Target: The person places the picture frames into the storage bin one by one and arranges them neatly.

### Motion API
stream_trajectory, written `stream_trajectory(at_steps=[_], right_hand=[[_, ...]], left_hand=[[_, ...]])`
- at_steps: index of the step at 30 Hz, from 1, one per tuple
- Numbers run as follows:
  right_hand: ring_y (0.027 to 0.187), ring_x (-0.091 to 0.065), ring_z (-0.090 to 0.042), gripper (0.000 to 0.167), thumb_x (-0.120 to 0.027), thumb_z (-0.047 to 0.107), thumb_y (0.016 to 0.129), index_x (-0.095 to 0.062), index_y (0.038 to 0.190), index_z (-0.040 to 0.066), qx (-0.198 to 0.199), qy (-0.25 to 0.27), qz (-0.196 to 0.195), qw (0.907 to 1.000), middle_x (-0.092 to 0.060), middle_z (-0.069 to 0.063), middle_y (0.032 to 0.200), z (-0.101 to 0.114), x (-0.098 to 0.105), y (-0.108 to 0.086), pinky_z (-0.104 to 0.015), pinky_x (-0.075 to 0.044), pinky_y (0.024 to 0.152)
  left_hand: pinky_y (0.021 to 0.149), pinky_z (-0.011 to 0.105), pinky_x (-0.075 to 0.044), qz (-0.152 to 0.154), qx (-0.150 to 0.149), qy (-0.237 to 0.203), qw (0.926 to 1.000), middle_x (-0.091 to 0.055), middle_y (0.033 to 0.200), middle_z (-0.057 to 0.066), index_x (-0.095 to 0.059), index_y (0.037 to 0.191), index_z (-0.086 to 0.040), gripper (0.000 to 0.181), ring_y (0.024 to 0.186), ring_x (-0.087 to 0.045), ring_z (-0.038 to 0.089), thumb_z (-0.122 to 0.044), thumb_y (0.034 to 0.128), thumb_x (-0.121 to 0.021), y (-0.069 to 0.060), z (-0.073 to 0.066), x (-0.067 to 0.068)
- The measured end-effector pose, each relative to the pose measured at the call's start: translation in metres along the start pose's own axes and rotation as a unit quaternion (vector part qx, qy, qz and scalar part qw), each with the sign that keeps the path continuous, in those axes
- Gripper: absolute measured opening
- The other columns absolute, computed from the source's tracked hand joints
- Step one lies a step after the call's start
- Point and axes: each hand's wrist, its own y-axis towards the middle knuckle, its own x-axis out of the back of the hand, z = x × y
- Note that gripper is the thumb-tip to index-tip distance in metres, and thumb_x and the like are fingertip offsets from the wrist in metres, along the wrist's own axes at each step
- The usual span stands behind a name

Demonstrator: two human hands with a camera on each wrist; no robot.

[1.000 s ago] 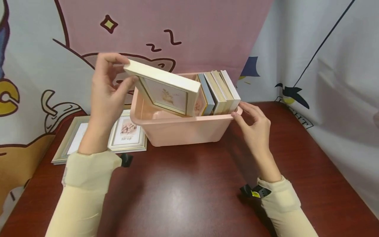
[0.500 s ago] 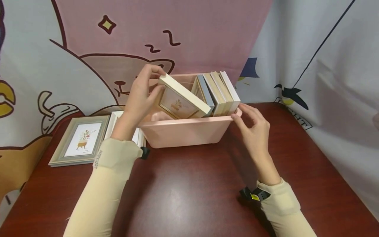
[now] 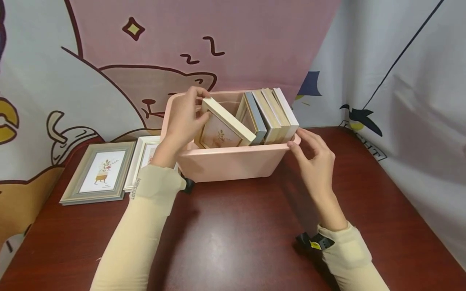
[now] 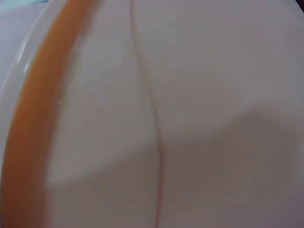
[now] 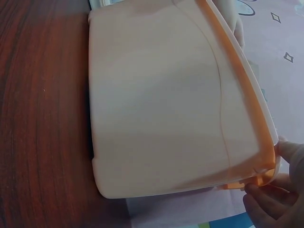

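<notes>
A cream picture frame (image 3: 222,131) leans at a slant inside the pink plastic bin (image 3: 233,161), its lower part hidden behind the front wall. At its upper left corner, my left hand (image 3: 185,117) pinches it between thumb and fingers. My right hand (image 3: 314,161) grips the bin's right rim at the front corner, which the right wrist view also shows, fingers (image 5: 268,204) hooked at the rim. Several frames stand on edge in the bin's right half, among them a blue-grey one (image 3: 256,117) and a white one (image 3: 285,109). In the left wrist view, the bin's wall (image 4: 109,118) fills the picture.
Two more frames lie on the dark red table (image 3: 233,234) left of the bin: a grey-green one (image 3: 98,171) and a white one (image 3: 143,155), partly covered by the left forearm. A printed cloth (image 3: 255,44) hangs behind the bin.
My left hand has moved right and down, lowering the cream frame from above the bin's left side into it, toward the standing frames. My right hand has stayed at the rim.
</notes>
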Motion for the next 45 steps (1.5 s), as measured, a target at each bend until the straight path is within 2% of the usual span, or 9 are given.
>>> stream_trajectory(at_steps=[6,12,15,19,25,28,32,36,45], right_hand=[[0.114,-0.067,-0.024,0.038,-0.077,0.018,0.088,-0.071,0.124,0.008,0.000,-0.003,-0.008,1.0000,-0.071,-0.009,0.124,0.001,-0.001,0.000,-0.007,-0.042,0.097],[0.110,-0.066,-0.008,0.038,-0.077,0.016,0.088,-0.071,0.125,0.010,-0.001,0.007,-0.008,0.9999,-0.071,-0.007,0.125,0.001,-0.001,-0.001,-0.005,-0.045,0.093],[0.108,-0.066,-0.005,0.037,-0.077,0.016,0.088,-0.071,0.124,0.010,0.000,0.011,-0.009,0.9999,-0.071,-0.006,0.125,0.001,-0.001,-0.001,-0.005,-0.046,0.090],[0.109,-0.067,-0.012,0.037,-0.077,0.017,0.088,-0.071,0.125,0.011,-0.002,0.012,-0.006,0.9999,-0.071,-0.006,0.125,0.001,-0.002,-0.002,-0.005,-0.047,0.090],[0.110,-0.068,-0.023,0.039,-0.077,0.017,0.088,-0.070,0.126,0.010,-0.006,0.010,0.002,0.9999,-0.071,-0.006,0.126,0.000,-0.003,-0.003,-0.004,-0.047,0.090],[0.111,-0.067,-0.021,0.039,-0.077,0.018,0.088,-0.070,0.126,0.009,-0.005,0.006,0.001,1.0000,-0.071,-0.007,0.126,0.000,-0.002,-0.002,-0.003,-0.046,0.090],[0.105,-0.066,-0.001,0.038,-0.076,0.018,0.089,-0.071,0.125,0.009,-0.002,0.007,-0.006,1.0000,-0.071,-0.007,0.125,0.001,0.000,0.000,-0.003,-0.048,0.087],[0.098,-0.060,0.016,0.037,-0.076,0.016,0.089,-0.071,0.125,0.008,-0.001,0.019,-0.009,0.9998,-0.071,-0.008,0.124,0.001,0.001,0.000,-0.003,-0.050,0.084],[0.099,-0.061,0.015,0.038,-0.076,0.019,0.089,-0.070,0.126,0.009,-0.011,0.018,0.001,0.9998,-0.071,-0.006,0.125,0.002,0.000,-0.001,-0.004,-0.050,0.084]], left_hand=[[0.105,0.037,-0.052,0.006,0.058,0.027,0.9979,-0.059,0.131,0.018,-0.046,0.130,-0.003,0.044,0.123,-0.058,0.028,0.005,0.0914,-0.064,0.005,-0.007,-0.007],[0.109,0.040,-0.047,-0.005,0.101,0.051,0.9935,-0.060,0.137,0.017,-0.045,0.135,-0.005,0.051,0.128,-0.057,0.029,0.003,0.0899,-0.066,0.014,-0.018,-0.028],[0.113,0.041,-0.044,0.049,0.121,0.063,0.9894,-0.054,0.145,0.017,-0.037,0.144,-0.007,0.063,0.132,-0.054,0.030,-0.009,0.0908,-0.071,0.016,-0.021,-0.039],[0.110,0.040,-0.046,0.155,0.152,0.077,0.9732,-0.053,0.146,0.014,-0.038,0.146,-0.006,0.062,0.129,-0.056,0.029,-0.025,0.0955,-0.068,0.013,-0.024,-0.047],[0.083,0.029,-0.062,0.244,0.203,-0.041,0.9474,-0.063,0.131,0.018,-0.057,0.131,0.002,0.035,0.101,-0.073,0.027,-0.018,0.1028,-0.054,0.009,-0.022,-0.048],[0.083,0.030,-0.062,0.258,0.217,-0.124,0.9332,-0.061,0.133,0.023,-0.053,0.136,0.005,0.037,0.100,-0.072,0.028,-0.010,0.1019,-0.053,0.009,-0.021,-0.046],[0.090,0.034,-0.061,0.273,0.216,-0.187,0.9187,-0.055,0.139,0.027,-0.044,0.145,0.005,0.046,0.102,-0.069,0.028,-0.002,0.1000,-0.052,0.010,-0.023,-0.042],[0.091,0.034,-0.060,0.277,0.199,-0.188,0.9210,-0.054,0.140,0.027,-0.042,0.146,0.005,0.049,0.103,-0.068,0.027,-0.001,0.0988,-0.052,0.010,-0.024,-0.041],[0.084,0.028,-0.062,0.246,0.170,-0.146,0.9428,-0.059,0.136,0.022,-0.049,0.141,0.004,0.044,0.115,-0.067,0.034,-0.008,0.0993,-0.056,0.006,-0.024,-0.036]])
